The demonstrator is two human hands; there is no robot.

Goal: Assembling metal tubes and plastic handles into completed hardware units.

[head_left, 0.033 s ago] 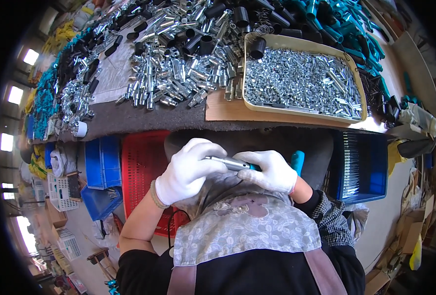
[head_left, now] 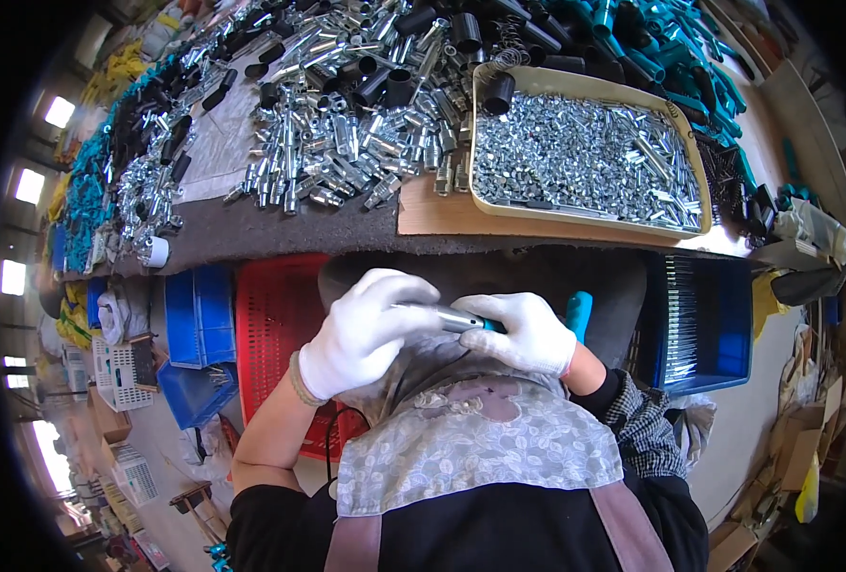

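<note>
Over my lap, just in front of the table edge, both gloved hands hold a teal-handled tool with a metal barrel [head_left: 458,321]. My left hand [head_left: 366,334] is closed around the barrel's left end, and its fingers cover that end. My right hand [head_left: 528,334] grips the teal part at the barrel's right end. A rounded teal handle end [head_left: 578,313] sticks up beyond the right hand; its link to the barrel is hidden by the glove. Beyond my hands, a shallow cream tray [head_left: 585,222] holds many small metal pieces, with a pile of metal fittings [head_left: 346,157] to its left.
Teal plastic parts [head_left: 671,48] and black tubes [head_left: 466,33] are heaped at the back. Below the table stand a red crate [head_left: 256,324] and blue bins [head_left: 199,315] on the left. A blue bin [head_left: 728,367] with thin metal rods is on the right.
The fingers of my left hand have shifted slightly over the barrel and now cover its left tip. My right hand has hardly moved.
</note>
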